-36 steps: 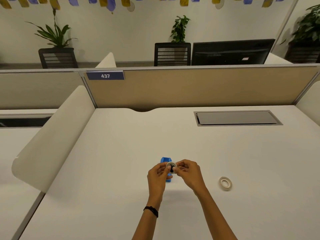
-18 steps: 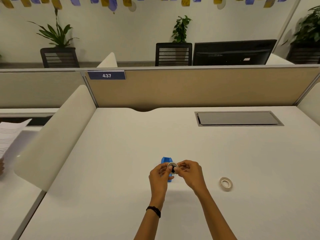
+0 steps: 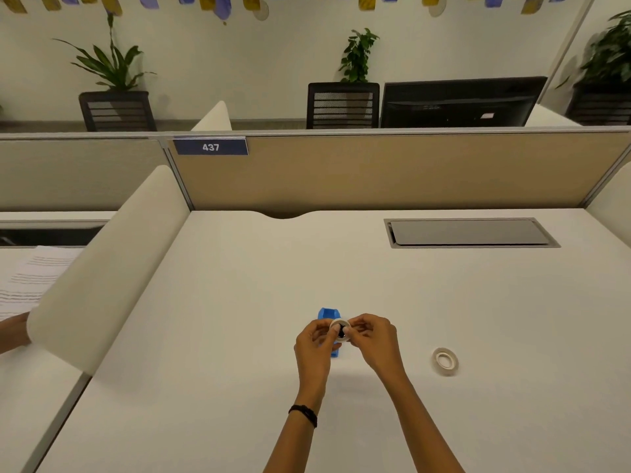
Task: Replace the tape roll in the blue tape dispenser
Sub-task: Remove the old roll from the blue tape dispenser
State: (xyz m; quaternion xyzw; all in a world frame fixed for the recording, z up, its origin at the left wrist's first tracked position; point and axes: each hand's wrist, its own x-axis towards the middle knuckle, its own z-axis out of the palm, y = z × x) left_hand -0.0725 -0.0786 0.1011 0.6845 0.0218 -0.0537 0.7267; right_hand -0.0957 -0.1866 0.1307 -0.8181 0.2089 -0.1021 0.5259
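Observation:
A small white tape roll [image 3: 338,326] with a black core is held between both hands just above the blue tape dispenser [image 3: 328,315], which stands on the white desk [image 3: 239,336] and is mostly hidden behind the fingers. My left hand [image 3: 313,346] pinches the roll from the left. My right hand [image 3: 372,339] pinches it from the right, fingertips at the black core. A second white tape roll [image 3: 445,360] lies flat on the desk to the right, apart from both hands.
A grey cable hatch [image 3: 471,232] is set into the desk at the back right. A tan partition [image 3: 375,172] closes the far edge and a cream divider [image 3: 102,268] the left side. Beyond the divider lie printed sheets [image 3: 30,278] and another person's hand [image 3: 13,332].
Both hands stay on the roll over the dispenser with only slight finger shifts. Printed sheets and another person's hand have come into view at the left.

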